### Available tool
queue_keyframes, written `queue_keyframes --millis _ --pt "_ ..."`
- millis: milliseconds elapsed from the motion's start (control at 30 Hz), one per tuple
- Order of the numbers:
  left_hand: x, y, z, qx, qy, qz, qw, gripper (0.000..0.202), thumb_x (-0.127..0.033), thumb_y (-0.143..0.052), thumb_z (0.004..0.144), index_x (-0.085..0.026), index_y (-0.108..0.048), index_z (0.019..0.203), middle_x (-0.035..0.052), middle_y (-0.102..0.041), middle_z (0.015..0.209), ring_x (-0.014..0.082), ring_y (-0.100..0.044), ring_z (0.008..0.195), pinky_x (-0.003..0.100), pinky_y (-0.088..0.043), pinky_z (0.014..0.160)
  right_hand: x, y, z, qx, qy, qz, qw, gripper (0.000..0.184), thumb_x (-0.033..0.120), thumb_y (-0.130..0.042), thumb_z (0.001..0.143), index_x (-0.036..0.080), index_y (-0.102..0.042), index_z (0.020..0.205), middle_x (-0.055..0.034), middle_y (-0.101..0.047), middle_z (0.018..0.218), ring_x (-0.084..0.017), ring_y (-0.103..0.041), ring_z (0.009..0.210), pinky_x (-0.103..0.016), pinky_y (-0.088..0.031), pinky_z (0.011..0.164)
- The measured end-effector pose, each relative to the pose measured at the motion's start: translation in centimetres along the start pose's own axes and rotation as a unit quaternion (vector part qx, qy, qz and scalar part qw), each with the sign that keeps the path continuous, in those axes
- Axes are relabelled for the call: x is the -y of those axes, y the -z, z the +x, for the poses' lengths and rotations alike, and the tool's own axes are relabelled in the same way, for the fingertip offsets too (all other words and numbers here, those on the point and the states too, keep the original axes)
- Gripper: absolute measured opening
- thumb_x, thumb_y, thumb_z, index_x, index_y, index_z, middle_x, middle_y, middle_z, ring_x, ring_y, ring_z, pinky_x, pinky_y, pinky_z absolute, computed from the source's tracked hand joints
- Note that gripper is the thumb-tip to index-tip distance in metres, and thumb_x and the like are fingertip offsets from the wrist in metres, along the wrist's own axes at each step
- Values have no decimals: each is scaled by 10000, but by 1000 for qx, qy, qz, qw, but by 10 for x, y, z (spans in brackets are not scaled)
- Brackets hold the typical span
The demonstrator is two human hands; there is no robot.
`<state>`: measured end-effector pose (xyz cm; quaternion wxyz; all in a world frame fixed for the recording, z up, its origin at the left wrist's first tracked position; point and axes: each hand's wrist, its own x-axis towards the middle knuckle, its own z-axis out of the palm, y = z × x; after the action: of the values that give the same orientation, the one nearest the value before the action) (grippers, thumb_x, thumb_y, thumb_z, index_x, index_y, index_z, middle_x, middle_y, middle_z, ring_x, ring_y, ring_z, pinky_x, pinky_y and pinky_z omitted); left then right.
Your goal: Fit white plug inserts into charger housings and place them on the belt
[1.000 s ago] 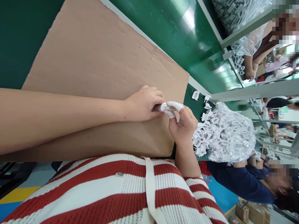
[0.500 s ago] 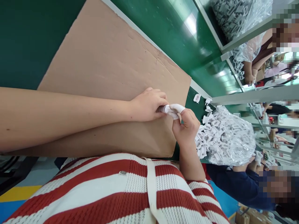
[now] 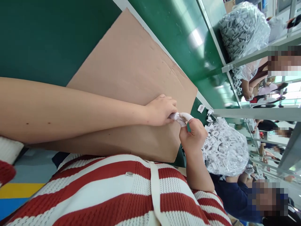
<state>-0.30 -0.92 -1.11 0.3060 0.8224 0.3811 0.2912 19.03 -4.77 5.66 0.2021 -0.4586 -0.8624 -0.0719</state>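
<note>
My left hand (image 3: 162,110) reaches in from the left above the brown cardboard sheet (image 3: 127,62), its fingers closed in a pinch. Facing it, my right hand (image 3: 194,133) is bent inward with thumb and forefinger pinched. White covers (image 3: 186,116) wrap those right fingertips. Between the two hands is a small white piece (image 3: 175,116), mostly hidden by the fingers, so its kind cannot be made out. Both hands meet at it, near the cardboard's right edge.
White plastic parts (image 3: 216,146) spill from a clear bag (image 3: 236,147) to the right. A loose part (image 3: 201,108) lies on the green table (image 3: 196,105). Another full bag (image 3: 244,28) stands beyond a metal rail (image 3: 249,56). A co-worker in dark blue (image 3: 237,197) sits at the right.
The view has shifted, so the hands, cardboard and near bag sit lower in the picture. Both hands stay together in nearly the same pinch on the small white piece.
</note>
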Motion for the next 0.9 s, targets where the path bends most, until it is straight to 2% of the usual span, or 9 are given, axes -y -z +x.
queue_keyframes --millis 167,300,367,433,500,600,733,900 --pt "-1 1 0 -5 -2 19 1000 174 -332 -675 901 -186 -767 877 126 -698 1040 308 -615 1006 434 -388 864 -3 -3 0 5 -16 32 999 156 236 -637 966 236 -763 1058 -22 -786 838 -181 -727 720 -300 -583 701" --pt "-3 2 0 1 -1 29 1000 197 -349 -668 912 -182 -769 881 137 -701 1047 316 -618 1009 443 -389 877 -7 -9 -6 -19 -86 75 993 158 276 -697 924 229 -781 1049 -42 -811 911 -200 -777 806 -337 -643 785" --pt "-4 3 0 7 5 34 999 209 -355 -670 913 -179 -779 936 143 -704 1077 319 -619 1019 450 -391 897 -10 -12 -7 -9 -139 155 978 178 296 -725 901 215 -777 1050 -55 -819 954 -210 -792 841 -353 -661 807" --pt "-5 3 0 11 9 37 999 219 -354 -675 907 -177 -785 975 142 -708 1091 319 -619 1026 448 -392 908 -12 -13 -8 -3 -183 251 951 207 313 -758 873 199 -767 1046 -58 -819 961 -216 -799 849 -368 -676 810" --pt "-6 4 0 12 6 39 999 216 -353 -674 903 -179 -785 964 138 -710 1085 315 -619 1025 442 -393 907 -12 -13 -8 -28 -203 288 935 221 319 -789 849 193 -764 1029 -56 -816 957 -223 -802 852 -385 -684 812" --pt "-5 4 0 13 1 38 999 203 -345 -666 904 -180 -783 931 140 -710 1079 313 -618 1015 441 -391 900 -9 -11 -10 -65 -188 238 951 200 313 -780 873 211 -771 1045 -52 -816 981 -229 -800 880 -412 -677 847" --pt "-3 3 0 8 4 28 1000 186 -336 -666 908 -190 -781 922 135 -709 1070 312 -617 1009 437 -387 900 -7 -7 -11 -20 -111 138 984 167 277 -737 915 242 -778 1073 -42 -824 987 -216 -793 883 -389 -650 851" --pt "-4 2 1 6 1 24 1000 178 -335 -707 896 -173 -780 911 137 -703 1057 321 -620 1038 438 -391 907 -9 -5 -5 2 -55 88 995 149 264 -692 942 239 -769 1067 -45 -828 991 -206 -785 859 -350 -633 814"
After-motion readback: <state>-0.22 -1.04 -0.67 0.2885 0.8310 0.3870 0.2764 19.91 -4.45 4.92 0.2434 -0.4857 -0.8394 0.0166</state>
